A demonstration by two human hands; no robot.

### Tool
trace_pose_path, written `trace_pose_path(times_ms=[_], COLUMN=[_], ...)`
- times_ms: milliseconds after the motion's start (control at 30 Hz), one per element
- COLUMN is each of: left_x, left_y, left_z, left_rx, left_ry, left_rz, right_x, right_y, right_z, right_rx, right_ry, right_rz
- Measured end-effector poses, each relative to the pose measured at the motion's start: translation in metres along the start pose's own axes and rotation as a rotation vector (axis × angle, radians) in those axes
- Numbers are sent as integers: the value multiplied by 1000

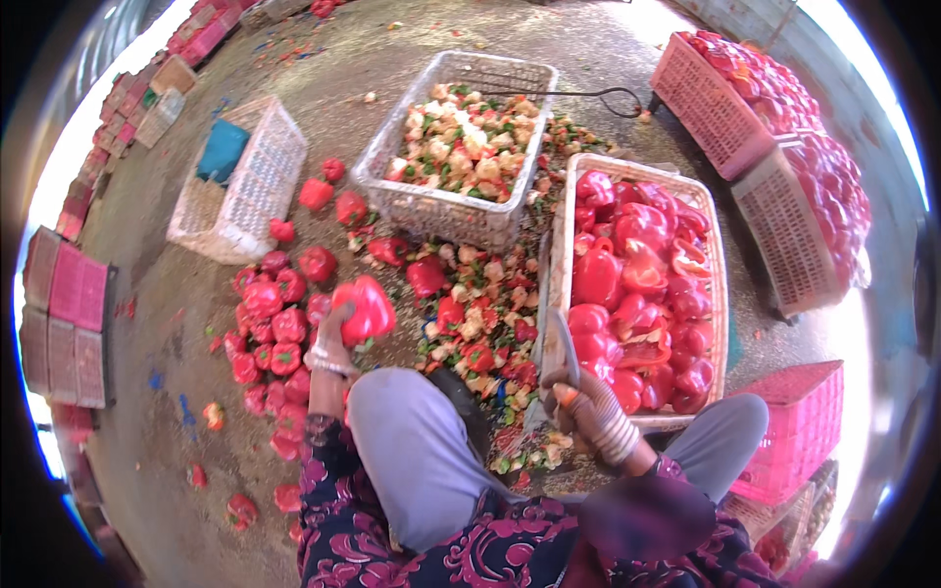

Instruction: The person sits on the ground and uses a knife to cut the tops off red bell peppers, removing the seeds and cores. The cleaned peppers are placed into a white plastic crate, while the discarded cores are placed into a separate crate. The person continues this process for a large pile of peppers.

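Note:
My left hand (334,339) grips a large red bell pepper (367,309), held up beside my left knee. Below and left of it, whole red peppers lie in a heap (276,323) on the floor. In my right hand (588,415) is a knife (565,345), its blade pointing up and away from me. The knife is close to the left rim of a plastic crate (560,242) filled with red peppers (639,279), several of them cut open. Between my legs and the crates, cut-out cores, seeds and green stems (478,316) cover the floor.
Ahead stands a crate (371,176) of pepper cores, a metal hook rod (588,92) across its rim. A tipped white crate (257,176) holds a blue item (223,151). Filled crates (794,228) line the right; a pink crate (798,434) is beside my right knee. Stacked crates (70,316) stand left.

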State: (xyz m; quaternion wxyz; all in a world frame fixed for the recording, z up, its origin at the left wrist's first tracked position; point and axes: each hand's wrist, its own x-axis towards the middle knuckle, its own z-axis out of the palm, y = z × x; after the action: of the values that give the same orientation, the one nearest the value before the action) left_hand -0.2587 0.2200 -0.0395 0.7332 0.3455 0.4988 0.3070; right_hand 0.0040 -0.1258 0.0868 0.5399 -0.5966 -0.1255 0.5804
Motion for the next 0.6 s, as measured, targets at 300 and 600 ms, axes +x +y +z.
trace_pose_path(times_ms=[300,600], left_x=[-126,-177], left_y=[94,-2], left_z=[156,209], left_rx=[317,739], left_ry=[-360,-333], left_rz=[629,955], right_x=[-10,-26], right_y=[-51,-40], right_z=[24,7], right_rx=[43,-95], right_ry=[-201,-221], right_rz=[-154,-133])
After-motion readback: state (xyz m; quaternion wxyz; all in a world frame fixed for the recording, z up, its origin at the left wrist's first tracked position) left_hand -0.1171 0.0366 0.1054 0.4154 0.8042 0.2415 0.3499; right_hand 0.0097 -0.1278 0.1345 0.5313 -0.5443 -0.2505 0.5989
